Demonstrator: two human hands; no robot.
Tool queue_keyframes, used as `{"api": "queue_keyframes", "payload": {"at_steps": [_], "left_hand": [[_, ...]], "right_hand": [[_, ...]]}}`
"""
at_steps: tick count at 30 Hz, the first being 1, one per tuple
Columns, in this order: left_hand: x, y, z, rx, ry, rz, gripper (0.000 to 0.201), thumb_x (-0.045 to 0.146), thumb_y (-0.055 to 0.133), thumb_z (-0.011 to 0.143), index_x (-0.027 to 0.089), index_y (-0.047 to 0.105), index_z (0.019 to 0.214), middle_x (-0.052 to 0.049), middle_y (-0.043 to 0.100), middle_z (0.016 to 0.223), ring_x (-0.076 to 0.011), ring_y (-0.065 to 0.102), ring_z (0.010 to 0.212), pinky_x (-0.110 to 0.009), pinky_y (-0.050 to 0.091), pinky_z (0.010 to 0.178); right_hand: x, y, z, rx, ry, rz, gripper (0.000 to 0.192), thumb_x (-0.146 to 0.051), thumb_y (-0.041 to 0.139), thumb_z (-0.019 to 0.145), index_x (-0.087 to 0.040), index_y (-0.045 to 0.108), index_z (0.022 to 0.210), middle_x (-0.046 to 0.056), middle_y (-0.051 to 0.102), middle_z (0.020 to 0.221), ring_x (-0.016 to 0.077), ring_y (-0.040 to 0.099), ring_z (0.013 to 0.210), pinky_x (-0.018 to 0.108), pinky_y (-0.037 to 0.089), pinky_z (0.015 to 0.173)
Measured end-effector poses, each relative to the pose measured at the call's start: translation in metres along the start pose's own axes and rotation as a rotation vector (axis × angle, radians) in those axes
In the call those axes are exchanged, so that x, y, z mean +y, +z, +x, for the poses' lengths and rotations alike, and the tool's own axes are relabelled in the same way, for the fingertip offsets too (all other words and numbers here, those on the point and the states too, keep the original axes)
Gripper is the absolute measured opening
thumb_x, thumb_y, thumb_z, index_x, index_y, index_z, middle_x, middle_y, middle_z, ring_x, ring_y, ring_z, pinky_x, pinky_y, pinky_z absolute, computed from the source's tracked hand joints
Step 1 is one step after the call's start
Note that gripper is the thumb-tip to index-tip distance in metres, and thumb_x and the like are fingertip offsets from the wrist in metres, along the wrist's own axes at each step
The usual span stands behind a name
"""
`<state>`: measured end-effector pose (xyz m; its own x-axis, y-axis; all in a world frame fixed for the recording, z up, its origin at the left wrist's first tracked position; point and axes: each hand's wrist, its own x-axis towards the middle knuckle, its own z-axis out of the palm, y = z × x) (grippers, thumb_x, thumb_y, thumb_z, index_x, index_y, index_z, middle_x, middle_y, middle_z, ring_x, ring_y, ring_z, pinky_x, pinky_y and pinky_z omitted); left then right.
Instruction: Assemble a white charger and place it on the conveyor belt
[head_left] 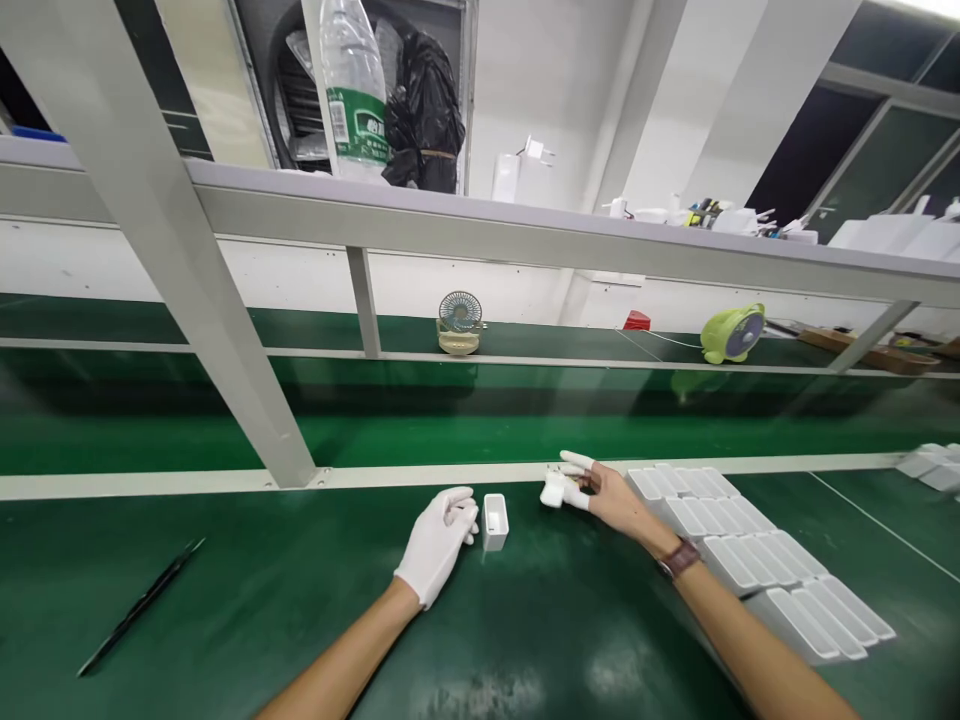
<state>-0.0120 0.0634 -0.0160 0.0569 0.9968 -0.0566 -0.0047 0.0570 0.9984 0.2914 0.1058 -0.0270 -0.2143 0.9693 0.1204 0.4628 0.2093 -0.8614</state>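
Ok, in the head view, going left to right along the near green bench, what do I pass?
Black stick → left hand in a white glove → small white open case → small white part held by the right hand → rows of white cases.

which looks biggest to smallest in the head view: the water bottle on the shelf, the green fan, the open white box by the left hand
1. Water bottle, clearly the largest as it appears.
2. Green fan.
3. Open white box, beside the left hand.
The fan and box look close in size, and the box is nearer the camera, so their true order is unsure.
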Motion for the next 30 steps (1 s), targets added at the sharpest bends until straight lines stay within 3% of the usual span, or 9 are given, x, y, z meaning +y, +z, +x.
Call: {"api": "queue_keyframes", "payload": {"at_steps": [3,5,6,9,12,16,18,22,30], "left_hand": [[0.002,0.002,-0.001,-0.013,-0.005,0.047,0.043,0.042,0.065,0.082,0.011,0.06,0.112,-0.001,0.066,0.075,-0.013,0.06,0.062,-0.028,0.051,0.065],[0.005,0.003,-0.002,-0.016,-0.006,0.09,0.042,0.043,0.065,0.082,0.012,0.062,0.11,-0.002,0.066,0.075,-0.0135,0.06,0.063,-0.028,0.051,0.064],[0.006,0.004,-0.003,-0.013,-0.007,0.115,0.042,0.043,0.066,0.082,0.012,0.062,0.11,-0.002,0.067,0.075,-0.0138,0.06,0.063,-0.029,0.051,0.063],[0.009,0.006,-0.007,0.023,-0.005,0.214,0.044,0.047,0.063,0.083,0.013,0.063,0.111,-0.003,0.067,0.078,-0.0148,0.06,0.064,-0.03,0.051,0.064],[0.008,0.01,-0.011,0.072,0.078,0.343,0.048,0.048,0.063,0.082,0.016,0.063,0.117,-0.007,0.069,0.099,-0.0175,0.064,0.078,-0.033,0.054,0.075],[0.004,0.017,-0.013,-0.023,0.218,0.589,0.086,0.042,0.081,0.064,0.021,0.05,0.141,-0.014,0.053,0.14,-0.0312,0.055,0.123,-0.044,0.046,0.102],[0.002,0.02,-0.014,-0.051,0.217,0.721,0.1,0.041,0.085,0.06,0.022,0.042,0.148,-0.015,0.05,0.144,-0.0364,0.047,0.133,-0.05,0.038,0.11],[0.0,0.021,-0.015,-0.054,0.158,0.803,0.094,0.038,0.08,0.068,0.024,0.039,0.15,-0.014,0.056,0.138,-0.0362,0.052,0.128,-0.05,0.039,0.108],[0.004,0.019,-0.022,-0.063,0.323,0.651,0.055,0.022,0.08,0.063,0.024,0.064,0.115,-0.005,0.064,0.116,-0.0266,0.061,0.109,-0.044,0.047,0.101]], "right_hand": [[-0.028,-0.005,-0.052,-0.198,-0.067,0.061,0.066,-0.034,0.077,0.08,-0.02,0.053,0.14,0.01,0.069,0.124,0.0261,0.066,0.114,0.047,0.05,0.104],[-0.045,-0.007,-0.073,-0.402,-0.137,-0.057,0.056,-0.03,0.069,0.088,-0.026,0.052,0.142,0.007,0.064,0.134,0.026,0.059,0.125,0.048,0.045,0.11],[-0.051,-0.009,-0.078,-0.406,-0.177,-0.148,0.052,-0.028,0.065,0.091,-0.029,0.053,0.141,0.006,0.061,0.137,0.0258,0.056,0.129,0.047,0.044,0.111],[-0.062,-0.014,-0.084,-0.219,-0.269,-0.371,0.045,-0.023,0.055,0.096,-0.029,0.054,0.14,0.006,0.058,0.141,0.0252,0.05,0.135,0.047,0.04,0.114],[-0.063,-0.016,-0.092,-0.073,-0.232,-0.462,0.048,-0.035,0.057,0.097,-0.027,0.05,0.143,0.008,0.06,0.137,0.0266,0.056,0.128,0.047,0.047,0.109],[-0.055,0.003,-0.116,-0.083,-0.212,-0.55,0.081,-0.055,0.071,0.083,-0.018,0.04,0.148,0.017,0.059,0.136,0.0355,0.054,0.129,0.052,0.048,0.105],[-0.047,0.019,-0.126,-0.1,-0.236,-0.564,0.078,-0.052,0.074,0.082,-0.015,0.044,0.144,0.017,0.063,0.127,0.0358,0.057,0.123,0.053,0.049,0.102],[-0.034,0.044,-0.132,-0.011,-0.315,-0.571,0.045,-0.031,0.068,0.087,-0.016,0.056,0.127,0.014,0.066,0.11,0.0345,0.061,0.112,0.056,0.05,0.097],[-0.06,0.029,-0.095,0.053,-0.28,-0.443,0.057,-0.018,0.057,0.083,-0.016,0.047,0.14,0.01,0.065,0.108,0.0221,0.065,0.084,0.04,0.057,0.081]]}}
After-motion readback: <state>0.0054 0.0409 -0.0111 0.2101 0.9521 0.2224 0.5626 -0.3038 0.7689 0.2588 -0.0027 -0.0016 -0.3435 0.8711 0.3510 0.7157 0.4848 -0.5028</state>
